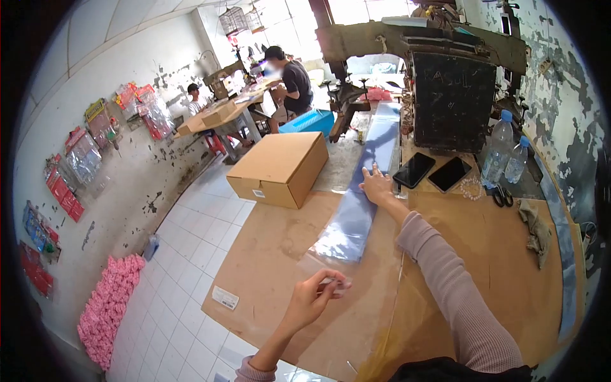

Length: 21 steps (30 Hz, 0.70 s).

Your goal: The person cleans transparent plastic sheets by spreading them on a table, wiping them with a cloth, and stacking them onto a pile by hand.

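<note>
Bright daylight from far windows (375,9), panes blown out white. Strong glare on plastic strip (347,235); black panel (455,102) dim against backlight. Soft shadows on worktop (267,235). Fisheye bends walls (149,44); corners black. Far background slightly soft.

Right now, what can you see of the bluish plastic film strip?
The bluish plastic film strip is long, flat and glossy, with bright glare on its near end. It runs lengthwise away from the wearer, right of the cardboard box, its near part over a brown sheet. The right hand rests on its right side; the left hand is by the near end, contact unclear.
</note>
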### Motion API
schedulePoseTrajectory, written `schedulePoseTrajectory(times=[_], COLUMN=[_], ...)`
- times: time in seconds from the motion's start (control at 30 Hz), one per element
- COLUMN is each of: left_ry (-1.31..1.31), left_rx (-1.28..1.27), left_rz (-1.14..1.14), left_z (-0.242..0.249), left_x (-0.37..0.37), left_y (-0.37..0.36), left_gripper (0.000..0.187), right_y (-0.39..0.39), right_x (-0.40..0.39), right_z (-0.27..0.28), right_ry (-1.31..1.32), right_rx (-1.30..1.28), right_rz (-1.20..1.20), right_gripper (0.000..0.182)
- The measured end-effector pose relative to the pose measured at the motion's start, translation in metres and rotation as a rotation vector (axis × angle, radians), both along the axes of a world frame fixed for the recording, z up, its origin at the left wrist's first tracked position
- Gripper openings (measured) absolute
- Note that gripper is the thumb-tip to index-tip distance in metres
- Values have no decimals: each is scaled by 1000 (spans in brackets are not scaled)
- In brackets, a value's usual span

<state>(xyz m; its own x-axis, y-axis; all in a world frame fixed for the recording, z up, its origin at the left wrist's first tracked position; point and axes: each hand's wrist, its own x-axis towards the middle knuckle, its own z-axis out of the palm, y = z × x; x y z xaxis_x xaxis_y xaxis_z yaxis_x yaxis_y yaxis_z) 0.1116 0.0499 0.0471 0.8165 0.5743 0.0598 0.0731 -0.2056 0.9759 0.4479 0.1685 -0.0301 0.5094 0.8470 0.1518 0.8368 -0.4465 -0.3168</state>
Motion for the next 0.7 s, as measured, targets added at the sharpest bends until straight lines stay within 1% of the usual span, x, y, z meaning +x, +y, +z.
schedulePoseTrajectory(times=[0.07,0.1,0.2,0.23,0.33,0.43,0.47,0.5,0.53,0.6,0.63,0.7], left_ry=[-16,-23,-53,-41,-21,-46,-70,-90,-108,55,142,187], left_rx=[-18,-28,-84,-90,-18,32,33,24,15,311,461,753], left_rz=[1,0,-5,-16,19,23,44,65,82,146,179,188], left_z=[-14,-19,-32,-33,-35,-34,-39,-50,-54,-47,-41,-38], left_x=[20,28,39,39,49,67,73,78,82,79,77,75], left_y=[15,22,30,33,42,53,61,68,71,73,73,72], left_gripper=[15,15,17,17,18,19,20,22,25,38,45,57], right_y=[16,12,-2,-2,8,7,1,-4,-4,-4,-4,4], right_x=[5,-3,-16,-12,10,11,9,8,8,5,4,8], right_z=[-1,13,35,33,10,12,22,31,36,33,26,8], right_ry=[-43,53,28,70,88,80,77,158,140,118,78,24], right_rx=[70,-14,-206,-194,24,136,171,75,-3,-169,-128,-65], right_rz=[-66,-96,-100,-80,40,7,-8,12,12,19,-6,-57], right_gripper=[54,53,53,55,55,55,54,51,51,49,48,48])
